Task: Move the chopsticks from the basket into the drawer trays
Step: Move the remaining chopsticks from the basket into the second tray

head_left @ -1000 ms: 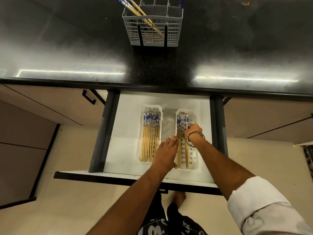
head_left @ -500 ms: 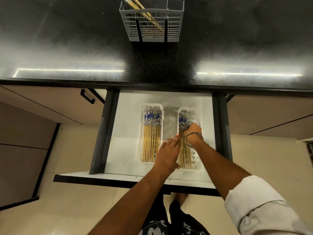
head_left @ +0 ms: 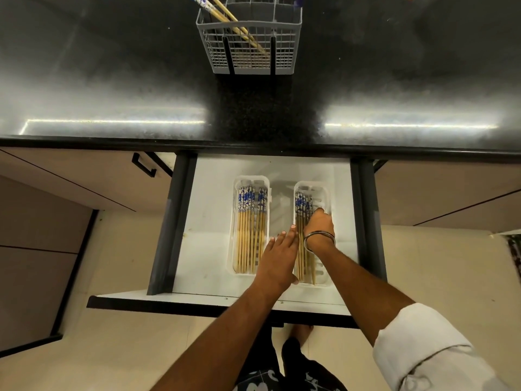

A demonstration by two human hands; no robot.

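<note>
Reaching into the drawer (head_left: pixel 214 221), left hand (head_left: pixel 277 256) flat, right hand's (head_left: pixel 320 225) fingers hidden.

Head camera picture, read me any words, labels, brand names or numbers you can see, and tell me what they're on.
No readable text anywhere.
Chopsticks in the drawer trays: blue and white pattern on the tops, no letters.
Basket on the counter: no label visible.
Dark clothing at the bottom edge: white shapes, too blurred and cropped to read.
</note>
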